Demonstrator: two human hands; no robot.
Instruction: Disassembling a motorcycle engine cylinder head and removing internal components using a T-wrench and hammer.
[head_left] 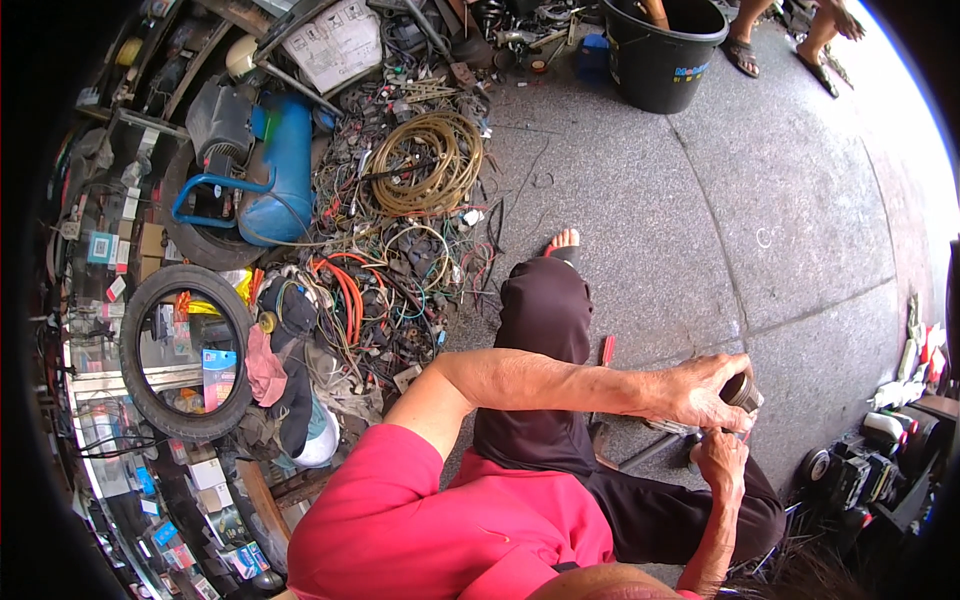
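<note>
My left arm reaches across my raised knee, and my left hand (pixel 705 390) is wrapped round a dark, cylindrical metal part (pixel 740 391) with a round end. Just below it, my right hand (pixel 722 460) is closed close against the underside of that part. Whatever its fingers grip is hidden. Beneath my hands, a grey metal bar (pixel 650 452) and other metal pieces lie low between my legs. A red-handled tool (pixel 607 350) rests on the floor beside my knee.
Tangled wires (pixel 430 260) and a coiled tan hose (pixel 428 163) cover the floor at left, near a blue air compressor (pixel 285 170) and a tyre (pixel 135 350). A black bucket (pixel 660 75) stands ahead. Another person's feet (pixel 742 55) show at far right. Dark machine parts (pixel 855 470) lie at right.
</note>
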